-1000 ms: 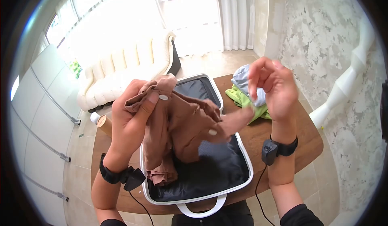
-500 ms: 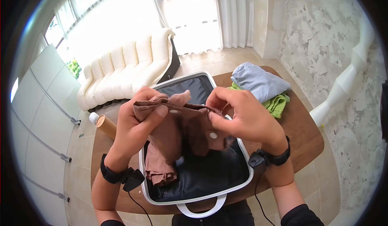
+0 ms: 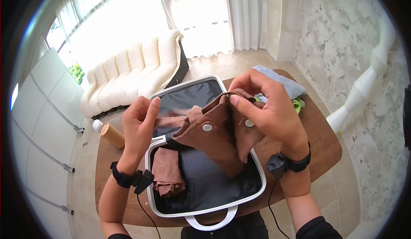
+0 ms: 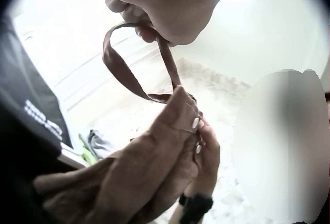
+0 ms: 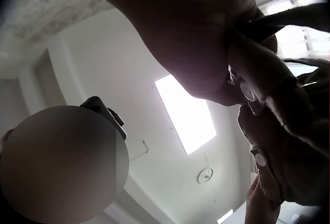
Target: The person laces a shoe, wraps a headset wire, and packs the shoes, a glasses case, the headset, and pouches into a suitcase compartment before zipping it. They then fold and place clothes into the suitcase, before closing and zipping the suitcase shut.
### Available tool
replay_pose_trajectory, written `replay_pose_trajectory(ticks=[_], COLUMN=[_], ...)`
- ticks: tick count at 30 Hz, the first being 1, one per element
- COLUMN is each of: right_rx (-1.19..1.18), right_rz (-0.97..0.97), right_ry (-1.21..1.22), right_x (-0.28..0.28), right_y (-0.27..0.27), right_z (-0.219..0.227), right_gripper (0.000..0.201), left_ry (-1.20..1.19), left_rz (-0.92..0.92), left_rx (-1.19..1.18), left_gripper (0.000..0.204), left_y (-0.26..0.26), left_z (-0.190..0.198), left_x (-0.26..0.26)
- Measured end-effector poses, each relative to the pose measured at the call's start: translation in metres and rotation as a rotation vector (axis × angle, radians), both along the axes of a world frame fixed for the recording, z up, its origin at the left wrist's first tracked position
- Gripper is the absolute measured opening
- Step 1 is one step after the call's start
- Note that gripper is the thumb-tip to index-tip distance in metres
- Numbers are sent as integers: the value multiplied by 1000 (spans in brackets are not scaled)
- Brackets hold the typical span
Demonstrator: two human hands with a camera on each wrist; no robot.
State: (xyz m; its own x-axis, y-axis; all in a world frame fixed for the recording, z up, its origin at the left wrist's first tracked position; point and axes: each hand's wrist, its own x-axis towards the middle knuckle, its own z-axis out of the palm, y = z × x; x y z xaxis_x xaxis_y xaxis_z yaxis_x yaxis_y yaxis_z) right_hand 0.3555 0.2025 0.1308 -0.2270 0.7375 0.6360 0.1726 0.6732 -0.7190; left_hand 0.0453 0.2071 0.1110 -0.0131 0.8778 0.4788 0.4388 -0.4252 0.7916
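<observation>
A brown cloth garment (image 3: 214, 147) with white buttons hangs above the open suitcase (image 3: 207, 212). My right hand (image 3: 272, 110) pinches its top edge between thumb and fingers, close to one button (image 3: 249, 122). To the left, my left hand (image 3: 139, 121) holds a brown strap (image 3: 169, 121) of the garment, pulled out sideways. In the left wrist view this strap (image 4: 116, 64) forms a loop from the left hand down to the cloth. A folded brown piece of clothing (image 3: 168, 168) lies inside the suitcase at its left side.
The suitcase sits on a wooden table (image 3: 314, 149). A light blue garment (image 3: 287, 84) lies on a green one (image 3: 297, 106) at the back right. A brown cylinder (image 3: 112, 135) lies at the left, near a white sofa (image 3: 132, 74). Cables hang from both wrist cameras.
The right hand came down onto the garment and took its top edge, then moved right with it. The left hand shifted from the garment's edge to the strap.
</observation>
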Motion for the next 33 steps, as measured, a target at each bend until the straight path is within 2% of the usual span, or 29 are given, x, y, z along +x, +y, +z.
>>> replay_pose_trajectory(ticks=[1, 2, 4, 5, 6, 8, 9, 11, 12, 14, 15, 16, 18, 21, 22, 24, 26, 29, 30, 32, 33], right_rx=[1, 10, 18, -19, -58, -36, -9, -33, -53, -35, -18, -18, -47, -51, -51, -35, -24, -8, -5, -47, -87], right_rz=[0, 6, 11, 45, 80, 87, 93, 102, 106, 104, 100, 99, 119, 95, 96, 88, 80, 18, -32, -55, -78], right_ry=[0, 24, 48, 37, 27, 21, 13, -19, -46, -67, -86, -85, -82, -51, -51, -79, -82, -82, -77, -36, 3], right_x=[1, 1, 2, 2, 2, -2, -4, -7, -8, -9, -8, -8, -6, -5, -3, -1, -1, -5, -6, -7, -8], right_y=[0, 1, 0, -2, -3, -2, -2, -4, -5, -7, -8, -9, -9, -7, -7, -6, -5, -9, -10, -8, -8], right_z=[0, 0, 0, 2, 3, 1, 0, 0, 1, 3, 3, 4, 5, 2, 2, 2, 3, 6, 6, 7, 7], right_gripper=[18, 17, 16, 17, 17, 17, 17, 17, 17, 17, 16, 16, 16, 17, 17, 18, 18, 16, 15, 15, 14], left_ry=[137, 137, 500, 581, 582, 228, 226, 199, 197, 345, 271, 272, 308, 407, 407, 308, 314, 648, 649, 980, 1016], left_rz=[-8, -8, -54, 74, 74, -193, -189, -551, -548, -561, -539, -541, -478, -439, -439, -297, -265, 29, 28, 77, 32], left_rx=[-20, -20, -42, -234, -238, 115, 111, 37, 38, -70, -107, -107, -137, -134, -135, -23, 36, 423, 422, 817, 755], left_gripper=[26, 26, 29, 25, 25, 45, 45, 66, 66, 72, 63, 63, 43, 32, 32, 32, 36, 31, 31, 31, 29], left_y=[-1, -3, -12, -25, -27, -31, -31, -31, -33, -38, -41, -40, -37, -34, -33, -32, -32, -35, -35, -37, -42], left_z=[2, 3, 5, 28, 27, 24, 23, 22, 22, 21, 20, 20, 18, 21, 21, 22, 25, 22, 22, 24, 23], left_x=[-1, 0, 2, 16, 22, 31, 35, 43, 46, 55, 59, 58, 53, 43, 43, 42, 40, 38, 37, 36, 36])
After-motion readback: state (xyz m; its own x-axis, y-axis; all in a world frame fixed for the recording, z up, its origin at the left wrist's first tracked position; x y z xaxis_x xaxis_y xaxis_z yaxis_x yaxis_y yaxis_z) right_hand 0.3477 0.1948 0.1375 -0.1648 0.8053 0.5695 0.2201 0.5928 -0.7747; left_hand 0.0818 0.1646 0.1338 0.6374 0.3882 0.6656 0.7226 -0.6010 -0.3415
